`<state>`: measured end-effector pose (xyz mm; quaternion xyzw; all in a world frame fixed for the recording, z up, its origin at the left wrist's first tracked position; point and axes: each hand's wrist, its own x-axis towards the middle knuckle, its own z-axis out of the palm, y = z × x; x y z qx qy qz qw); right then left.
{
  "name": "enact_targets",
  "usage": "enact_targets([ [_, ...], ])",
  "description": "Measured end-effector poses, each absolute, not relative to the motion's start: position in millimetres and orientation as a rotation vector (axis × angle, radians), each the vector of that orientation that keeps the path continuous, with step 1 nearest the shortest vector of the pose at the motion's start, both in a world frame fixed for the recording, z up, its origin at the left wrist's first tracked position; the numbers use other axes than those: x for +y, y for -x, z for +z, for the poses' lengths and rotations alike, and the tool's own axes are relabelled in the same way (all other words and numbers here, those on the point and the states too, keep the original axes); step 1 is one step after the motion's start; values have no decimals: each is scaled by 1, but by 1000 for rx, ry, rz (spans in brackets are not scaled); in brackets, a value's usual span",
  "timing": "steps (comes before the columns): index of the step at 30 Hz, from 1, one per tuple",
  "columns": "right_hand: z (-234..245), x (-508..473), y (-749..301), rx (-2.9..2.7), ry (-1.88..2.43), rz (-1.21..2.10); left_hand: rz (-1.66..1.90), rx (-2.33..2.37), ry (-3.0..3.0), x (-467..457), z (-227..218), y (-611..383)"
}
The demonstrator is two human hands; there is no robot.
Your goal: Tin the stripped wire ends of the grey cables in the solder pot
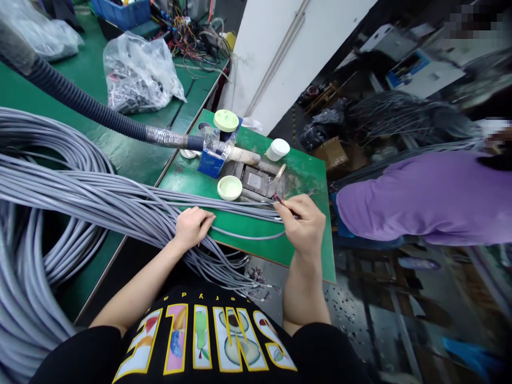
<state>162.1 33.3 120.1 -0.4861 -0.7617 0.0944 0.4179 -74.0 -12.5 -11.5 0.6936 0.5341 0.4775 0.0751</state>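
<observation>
My right hand (303,220) is closed in a pinch on the end of a grey cable (250,235); thin coloured wires (277,198) poke out past its thumb and fingers. Further back along that cable, my left hand (193,226) is closed around it, beside the big bundle of grey cables (132,205). Beyond my right hand sits a dirty metal pot-like device (256,180) with a flat silvery patch and a pale handle-like piece (277,180). An open round tub (230,188), pale inside, stands near it. Several other cable ends (240,280) hang over the near edge.
A ribbed hose (88,104) crosses from the left to a blue box (211,161). A white tub (277,150) and a lidded round container (226,120) stand farther back. A plastic bag (140,69) lies on the green table (90,29). On the right is a person in a purple top (416,197).
</observation>
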Motion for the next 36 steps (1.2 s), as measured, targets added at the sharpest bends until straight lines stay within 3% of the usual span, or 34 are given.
enact_targets([
  [7,119,0,-161,-1837,1155,264,1591,1325,-1404,-17,13,51],
  [17,111,-9,-161,-1739,1115,358,1271,704,-631,-13,50,-24],
  [32,106,-24,-166,-1752,1105,732,1329,584,-686,-1,53,-31],
  [36,101,-32,-165,-1805,1026,815,1203,589,-649,-4,52,-33],
])
